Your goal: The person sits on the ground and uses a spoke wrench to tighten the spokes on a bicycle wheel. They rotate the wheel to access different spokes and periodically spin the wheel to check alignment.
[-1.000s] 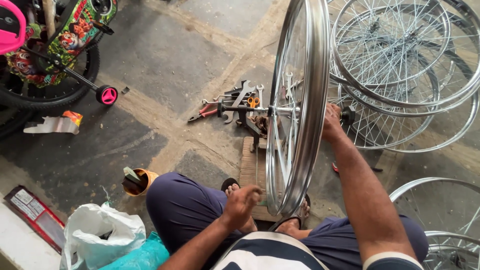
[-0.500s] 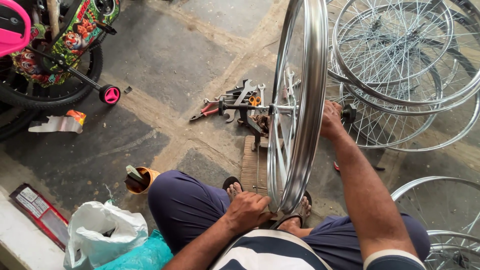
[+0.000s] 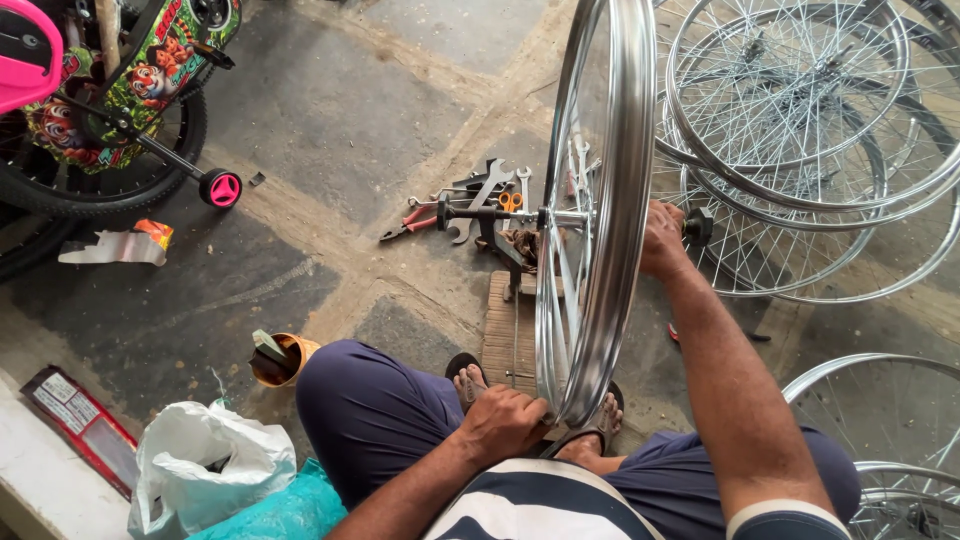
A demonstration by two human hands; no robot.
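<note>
- Seen from above: a person sits on the stone floor (image 3: pixel 330 130) w/ a shiny bike wheel (image 3: pixel 600 210) standing upright on edge betw. the knees, mounted on a stand whose axle (image 3: pixel 500 213) sticks out to the left
- Left hand (image 3: pixel 505 420) is clenched round the bottom of the wheel's rim, just above the sandalled feet (image 3: pixel 470 380)
- Right hand (image 3: pixel 662 238) reaches past the far side of the rim to the hub area; fingers are hidden behind the wheel, so can't tell if it grips anything
- Wooden board (image 3: pixel 508 330) lies under the stand, running from the feet toward the tools
- Spanners (image 3: pixel 485 190), red-handled pliers (image 3: pixel 410 222) and orange-handled scissors (image 3: pixel 510 200) lie in a loose heap on the floor just beyond the axle
- Stack of bare spoked wheels (image 3: pixel 800 110) overlaps at upper right, near the right arm; more rims (image 3: pixel 880 420) at lower right, beside the right knee
- Small orange cup (image 3: pixel 280 358) holding bits sits just beside the left knee
- White plastic bag (image 3: pixel 205 465) and teal bag (image 3: pixel 290 510) rest at lower left, touching each other; a red flat packet (image 3: pixel 80 425) lies near them
- Child's bike (image 3: pixel 110 90) w/ pink seat, bright printed frame and a pink-hubbed training wheel (image 3: pixel 220 187) stands at upper left, well apart from the work
- Scrap of torn wrapper (image 3: pixel 115 245) lies on the floor below that bike
</note>
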